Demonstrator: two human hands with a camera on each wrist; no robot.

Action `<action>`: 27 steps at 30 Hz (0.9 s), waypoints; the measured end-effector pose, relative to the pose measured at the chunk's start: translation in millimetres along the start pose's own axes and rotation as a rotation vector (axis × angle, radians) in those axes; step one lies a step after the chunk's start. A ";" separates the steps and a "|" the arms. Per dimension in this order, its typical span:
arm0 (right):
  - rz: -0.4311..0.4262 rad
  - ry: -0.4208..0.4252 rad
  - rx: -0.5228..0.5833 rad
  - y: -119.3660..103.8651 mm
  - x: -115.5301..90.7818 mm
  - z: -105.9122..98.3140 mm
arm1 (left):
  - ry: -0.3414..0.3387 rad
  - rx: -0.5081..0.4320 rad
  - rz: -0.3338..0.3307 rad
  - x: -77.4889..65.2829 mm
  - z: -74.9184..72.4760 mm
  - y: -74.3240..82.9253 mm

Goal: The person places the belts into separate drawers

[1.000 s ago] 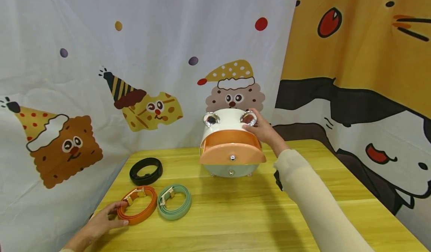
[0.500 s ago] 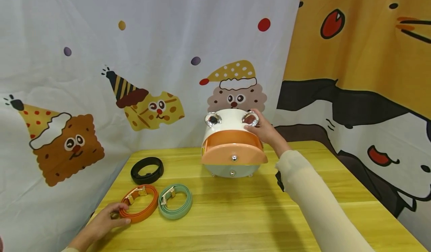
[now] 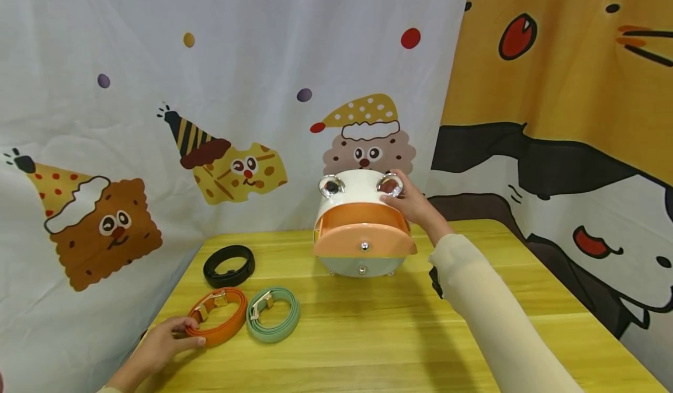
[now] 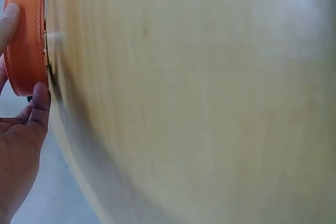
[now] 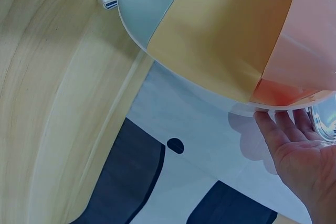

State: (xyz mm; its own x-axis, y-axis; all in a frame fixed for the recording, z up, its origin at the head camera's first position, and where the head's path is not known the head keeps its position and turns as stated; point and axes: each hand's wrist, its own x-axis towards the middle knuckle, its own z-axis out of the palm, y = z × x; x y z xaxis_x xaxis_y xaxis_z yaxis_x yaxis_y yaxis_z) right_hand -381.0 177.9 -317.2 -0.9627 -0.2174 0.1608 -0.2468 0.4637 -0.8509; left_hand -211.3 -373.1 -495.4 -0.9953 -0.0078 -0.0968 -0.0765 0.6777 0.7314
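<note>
A frog-faced drawer box [image 3: 353, 183], with a white top and two silvery round eyes, stands toward the back of the table. Its orange upper drawer [image 3: 363, 240] is pulled out; the pale green lower drawer [image 3: 342, 266] is closed. My right hand [image 3: 412, 203] grips the top right of the box by the eye, and in the right wrist view its fingers [image 5: 270, 129] lie against the side. At the front left, my left hand [image 3: 163, 343] holds the near left edge of a coiled orange belt [image 3: 231, 326], thumb and fingers on its band.
A coiled green belt [image 3: 289, 326] lies right beside the orange one, and a coiled black belt [image 3: 211, 276] lies behind them. The yellow wooden table [image 3: 357, 334] meets a printed cloth [image 3: 252, 42] at the back and sides.
My left thumb has shifted slightly along the orange belt's edge. The view has swayed a little; the right hand and the box stay as they were.
</note>
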 end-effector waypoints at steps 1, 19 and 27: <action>0.001 0.000 0.001 -0.2 0.0 0.0 | -0.001 0.004 -0.002 -0.3 -1.2 0.1; -0.027 -0.021 0.030 -0.1 1.7 -2.6 | -0.011 -0.069 -0.004 -4.7 -27.0 22.7; -0.021 -0.017 0.011 -0.5 1.9 -1.2 | 0.012 -0.066 0.034 -2.8 -37.1 49.3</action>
State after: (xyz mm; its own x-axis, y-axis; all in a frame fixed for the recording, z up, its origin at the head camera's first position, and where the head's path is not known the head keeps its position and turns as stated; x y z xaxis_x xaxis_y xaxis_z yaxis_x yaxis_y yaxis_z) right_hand -382.8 178.3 -315.8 -0.9554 -0.2415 0.1700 -0.2654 0.4492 -0.8531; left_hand -214.4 -367.0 -434.1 -0.9980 0.0051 -0.0634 -0.0462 0.6278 0.7770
